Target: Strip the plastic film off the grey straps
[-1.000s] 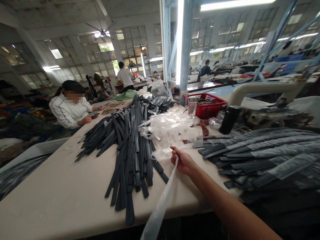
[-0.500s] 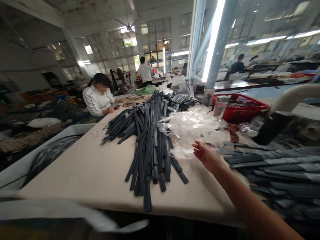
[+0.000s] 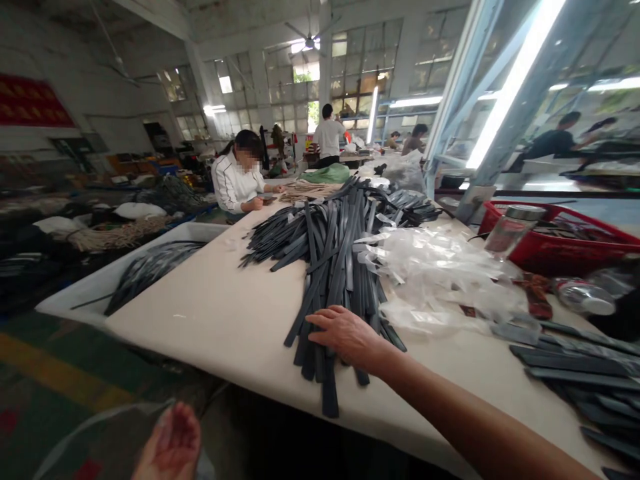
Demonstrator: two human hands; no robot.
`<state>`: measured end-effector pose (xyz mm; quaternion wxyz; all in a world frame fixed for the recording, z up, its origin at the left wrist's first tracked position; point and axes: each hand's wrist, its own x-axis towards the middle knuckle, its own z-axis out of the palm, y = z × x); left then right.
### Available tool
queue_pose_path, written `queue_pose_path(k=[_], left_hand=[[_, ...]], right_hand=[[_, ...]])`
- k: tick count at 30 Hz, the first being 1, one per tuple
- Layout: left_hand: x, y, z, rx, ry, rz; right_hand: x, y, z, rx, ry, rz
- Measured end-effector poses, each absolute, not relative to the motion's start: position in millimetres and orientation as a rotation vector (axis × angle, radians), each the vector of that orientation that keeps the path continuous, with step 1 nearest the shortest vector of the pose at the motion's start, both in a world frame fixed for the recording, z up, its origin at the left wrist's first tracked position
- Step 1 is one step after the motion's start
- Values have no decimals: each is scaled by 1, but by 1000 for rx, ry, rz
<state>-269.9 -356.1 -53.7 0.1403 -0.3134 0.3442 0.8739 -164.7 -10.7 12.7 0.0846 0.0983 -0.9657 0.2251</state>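
Dark straps (image 3: 330,267) lie heaped on the beige table (image 3: 225,320); the right hand (image 3: 345,333), fingers spread, rests on their near ends. Clear bags (image 3: 435,273) and a red basket (image 3: 565,240) sit beside. Left hand (image 3: 173,443) hangs low, loosely curled around a clear bag, in a factory hall.

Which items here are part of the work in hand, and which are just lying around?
In hand:
- right hand, flat on the dark strips
- left hand, low off the table edge, holding a clear sleeve
- pile of clear bags beside the strips

Lying about:
- red basket
- jar
- bottle
- white tub
- bagged strips, far right
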Motion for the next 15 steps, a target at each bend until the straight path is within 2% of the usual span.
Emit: queue_pose_path(k=[7, 15], left_hand=[[-239, -323, -51, -817, 641, 2541], [-227, -311, -35, -844, 583, 2573]], right_hand=[[-195, -11, 13, 620, -2953, 615], [-166, -95, 18, 480, -2888, 646]])
